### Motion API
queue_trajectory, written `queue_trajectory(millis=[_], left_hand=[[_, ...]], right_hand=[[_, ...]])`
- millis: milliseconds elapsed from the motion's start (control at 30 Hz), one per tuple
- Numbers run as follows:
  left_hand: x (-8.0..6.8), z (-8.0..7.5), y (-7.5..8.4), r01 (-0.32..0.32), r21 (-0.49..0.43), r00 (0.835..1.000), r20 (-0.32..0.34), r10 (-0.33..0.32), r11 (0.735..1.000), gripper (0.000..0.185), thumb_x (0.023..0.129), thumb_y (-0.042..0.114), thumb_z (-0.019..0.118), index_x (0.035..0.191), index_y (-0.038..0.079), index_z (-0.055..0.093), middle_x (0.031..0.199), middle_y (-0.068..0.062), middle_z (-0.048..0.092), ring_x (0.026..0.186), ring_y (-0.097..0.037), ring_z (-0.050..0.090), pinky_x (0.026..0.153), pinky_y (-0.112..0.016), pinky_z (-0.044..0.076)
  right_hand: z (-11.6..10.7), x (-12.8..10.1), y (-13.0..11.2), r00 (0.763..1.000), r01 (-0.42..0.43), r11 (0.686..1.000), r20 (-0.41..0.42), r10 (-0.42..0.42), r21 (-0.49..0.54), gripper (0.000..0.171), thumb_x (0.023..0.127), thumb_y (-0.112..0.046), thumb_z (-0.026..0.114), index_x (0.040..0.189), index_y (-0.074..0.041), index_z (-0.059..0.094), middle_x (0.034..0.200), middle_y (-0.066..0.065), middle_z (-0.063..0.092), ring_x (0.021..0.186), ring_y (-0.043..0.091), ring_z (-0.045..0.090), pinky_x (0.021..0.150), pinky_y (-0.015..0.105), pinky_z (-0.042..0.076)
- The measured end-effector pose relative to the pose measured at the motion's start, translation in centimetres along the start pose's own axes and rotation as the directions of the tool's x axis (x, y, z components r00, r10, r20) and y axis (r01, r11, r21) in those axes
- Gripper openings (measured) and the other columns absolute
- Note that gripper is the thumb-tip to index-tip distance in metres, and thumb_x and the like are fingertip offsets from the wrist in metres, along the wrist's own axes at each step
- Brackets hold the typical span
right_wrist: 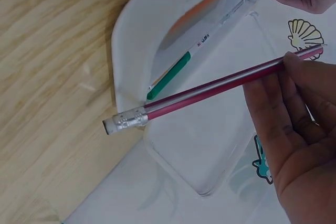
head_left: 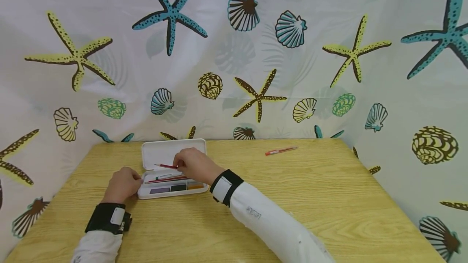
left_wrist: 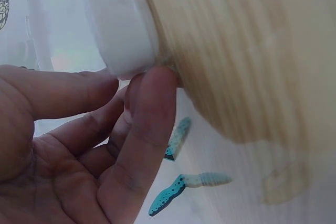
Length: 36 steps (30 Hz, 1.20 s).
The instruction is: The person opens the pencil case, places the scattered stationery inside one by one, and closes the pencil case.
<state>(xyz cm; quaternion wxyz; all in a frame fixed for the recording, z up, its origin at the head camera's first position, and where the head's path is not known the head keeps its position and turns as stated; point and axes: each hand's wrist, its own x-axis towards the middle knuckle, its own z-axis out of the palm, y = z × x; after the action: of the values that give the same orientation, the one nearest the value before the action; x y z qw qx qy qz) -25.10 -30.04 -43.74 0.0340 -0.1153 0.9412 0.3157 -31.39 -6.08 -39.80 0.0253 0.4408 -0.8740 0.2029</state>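
Note:
An open white pencil case (head_left: 146,193) lies on the wooden table (head_left: 292,198), its lid (head_left: 173,150) folded back. My left hand (head_left: 124,184) holds the case's left end, thumb and fingertips (left_wrist: 157,80) pinching its rounded corner (left_wrist: 123,35). My right hand (head_left: 193,164) hovers over the case and pinches a red pencil (head_left: 165,166) with a metal-banded eraser (right_wrist: 123,120) just above the tray (right_wrist: 199,150). Inside lie a green-and-white pen (right_wrist: 181,66) and red pencils (head_left: 164,180), with dark and orange blocks along the front.
A red pen (head_left: 280,150) lies alone on the table to the far right of the case. A curtain printed with starfish and shells (head_left: 256,52) hangs close behind and beside the table.

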Motion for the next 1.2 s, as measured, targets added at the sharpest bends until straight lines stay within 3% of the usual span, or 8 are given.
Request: queue_trajectory(millis=[500, 1067, 1200], left_hand=[[-0.2, -0.2, 0.3, -0.004, 0.006, 1.0, -0.002, 0.004, 1.0, 0.025, 0.099, 0.008, 0.062, 0.105, -0.016, 0.066, 0.082, -0.018, 0.065, 0.064, -0.023, 0.063, 0.057, -0.031, 0.05], [-0.3, -0.2, 0.4, -0.025, 0.016, 1.0, -0.015, 0.025, 1.0, 0.025, 0.098, 0.008, 0.062, 0.103, -0.016, 0.067, 0.08, -0.017, 0.065, 0.063, -0.023, 0.062, 0.056, -0.031, 0.049], [-0.4, -0.2, 0.4, -0.019, 0.018, 1.0, -0.015, 0.019, 1.0, 0.025, 0.099, 0.009, 0.063, 0.103, -0.016, 0.067, 0.08, -0.017, 0.065, 0.063, -0.023, 0.062, 0.057, -0.031, 0.049]], right_hand=[[-0.3, 0.7, 0.6, 1.0, -0.03, 0.986, 0.005, 0.03, 0.164, 0.011, 0.094, -0.007, 0.074, 0.105, -0.008, 0.077, 0.094, 0.0, 0.074, 0.082, 0.005, 0.061, 0.075, 0.014, 0.048], [-0.3, 1.4, -0.3, 0.997, 0.044, 0.984, -0.069, -0.032, 0.172, 0.012, 0.094, -0.006, 0.074, 0.106, -0.007, 0.076, 0.095, 0.001, 0.074, 0.084, 0.003, 0.062, 0.077, 0.013, 0.047], [0.1, 1.6, -0.5, 0.998, 0.023, 0.987, -0.055, -0.014, 0.159, 0.012, 0.094, -0.005, 0.073, 0.106, -0.008, 0.076, 0.095, 0.001, 0.073, 0.084, 0.004, 0.061, 0.077, 0.013, 0.046]])
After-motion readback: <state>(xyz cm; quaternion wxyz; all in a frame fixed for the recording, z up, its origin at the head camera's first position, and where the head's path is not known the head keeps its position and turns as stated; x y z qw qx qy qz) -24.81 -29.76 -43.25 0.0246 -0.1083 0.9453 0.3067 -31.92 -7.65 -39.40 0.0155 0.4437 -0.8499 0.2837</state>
